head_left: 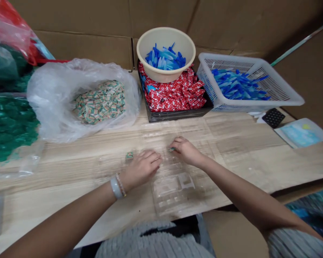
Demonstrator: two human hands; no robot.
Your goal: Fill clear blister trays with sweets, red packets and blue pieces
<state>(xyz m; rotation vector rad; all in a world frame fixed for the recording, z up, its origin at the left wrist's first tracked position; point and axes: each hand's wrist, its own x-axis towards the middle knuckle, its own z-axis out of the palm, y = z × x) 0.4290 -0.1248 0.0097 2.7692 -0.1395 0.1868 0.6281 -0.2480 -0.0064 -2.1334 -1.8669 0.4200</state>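
Observation:
My right hand is closed, its fingertips pinching a small green-and-beige packet over clear plastic trays on the table. Left of it, my left hand hovers palm down at the trays, fingers bent together; whatever lies under them is hidden. Another small green-and-beige piece rests just beyond my left hand. Many similar packets fill an open clear plastic bag at the back left.
A black box of red packets stands behind the trays, with a cream bowl of blue pieces on it. A white basket of blue pieces is at right. Green pieces lie at left, a picture card at far right.

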